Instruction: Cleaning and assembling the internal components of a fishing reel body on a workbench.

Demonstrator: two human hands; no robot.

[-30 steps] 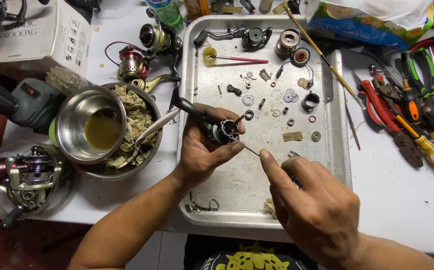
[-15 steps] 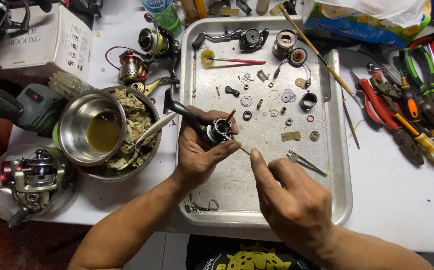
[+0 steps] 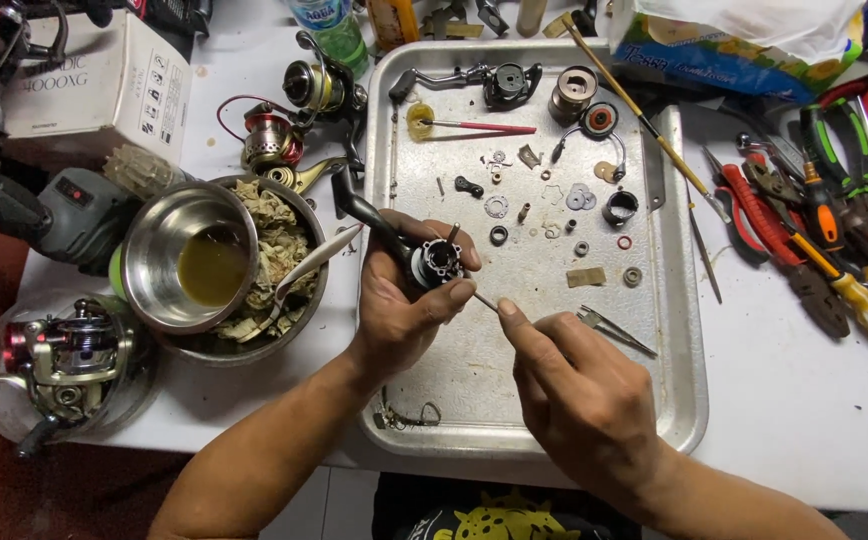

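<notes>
Black reel body (image 3: 432, 262) is gripped in the left hand (image 3: 404, 300) over the metal tray (image 3: 514, 400), its long axis running up-left, open face upward. A thin metal pick (image 3: 485, 301) is pinched in the right hand (image 3: 579, 400), tip pointed up-left at the reel.

On the desk (image 3: 804, 420) before me sits the rectangular metal tray (image 3: 679, 400), with small washers and rings (image 3: 579, 215) scattered in its far half and the black reel body (image 3: 424, 255) over its left part. Left of the tray stands the round steel bowl of oil (image 3: 194, 260); right of it lie red-handled pliers and screwdrivers (image 3: 814, 230).
</notes>
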